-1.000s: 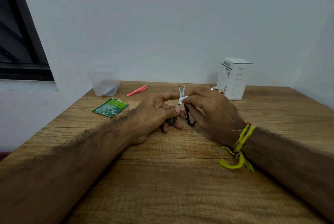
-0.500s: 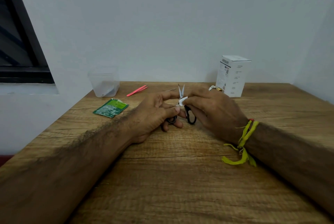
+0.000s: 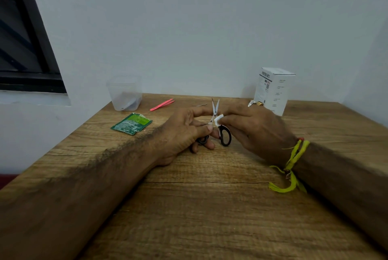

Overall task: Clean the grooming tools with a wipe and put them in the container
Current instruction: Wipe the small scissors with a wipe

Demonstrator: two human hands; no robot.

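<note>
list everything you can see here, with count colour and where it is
scissors: 1, silver blades, black handles, held upright at table centre
wipe: 1, white, pinched against the scissors
tweezers: 1, pink, far table, right of container
container: 1, clear plastic, far left corner, something lies inside
sachet: 1, green, torn open, in front of container
box: 1, white, far right by wall
table: 1, brown wood
wrist thread: 1, yellow, right wrist
hands: 2; left hand grips scissors, right hand pinches wipe
</note>
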